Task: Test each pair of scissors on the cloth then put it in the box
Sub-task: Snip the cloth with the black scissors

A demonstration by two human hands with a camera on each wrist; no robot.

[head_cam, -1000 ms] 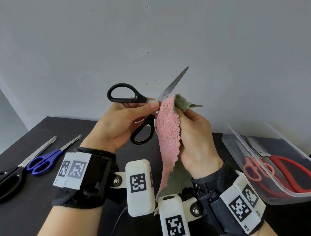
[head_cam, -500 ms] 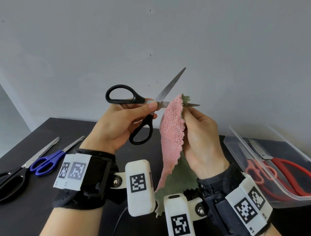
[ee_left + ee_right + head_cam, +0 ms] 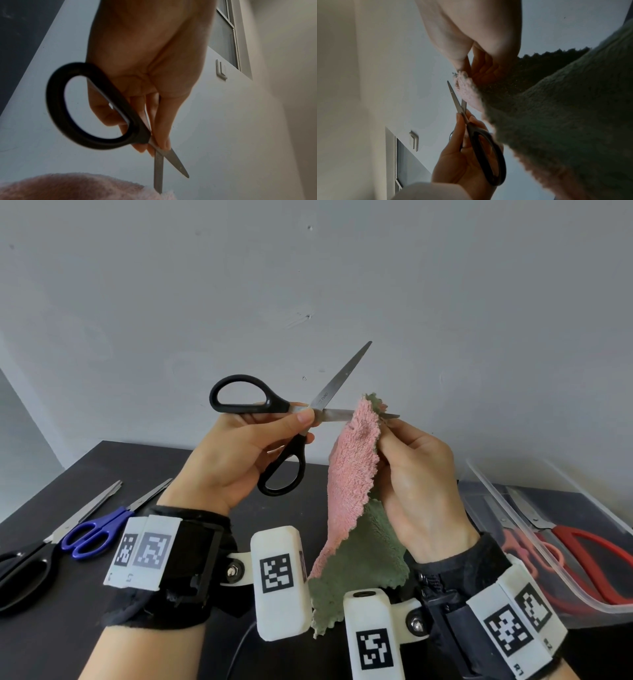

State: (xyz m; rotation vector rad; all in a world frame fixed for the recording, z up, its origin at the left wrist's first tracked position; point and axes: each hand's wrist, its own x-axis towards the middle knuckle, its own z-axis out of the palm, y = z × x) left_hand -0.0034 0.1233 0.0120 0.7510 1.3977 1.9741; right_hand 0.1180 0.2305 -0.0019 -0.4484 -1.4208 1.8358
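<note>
My left hand grips the black-handled scissors near their pivot, thumb on top, with neither handle loop around a finger. Their blades stand apart: one points up right, the other runs level behind the top edge of the cloth. That cloth is pink on one side and green on the other, and my right hand pinches it near its top so it hangs down. In the left wrist view the black scissors reach down to the pink cloth. The clear plastic box stands at the right.
Red-handled scissors lie inside the box. At the left of the dark table lie blue-handled scissors and another black-handled pair. A pale wall rises right behind the table.
The scissors have drawn slightly left along the cloth's top edge, so more of the level blade shows. The cloth and right hand shifted a little right.
</note>
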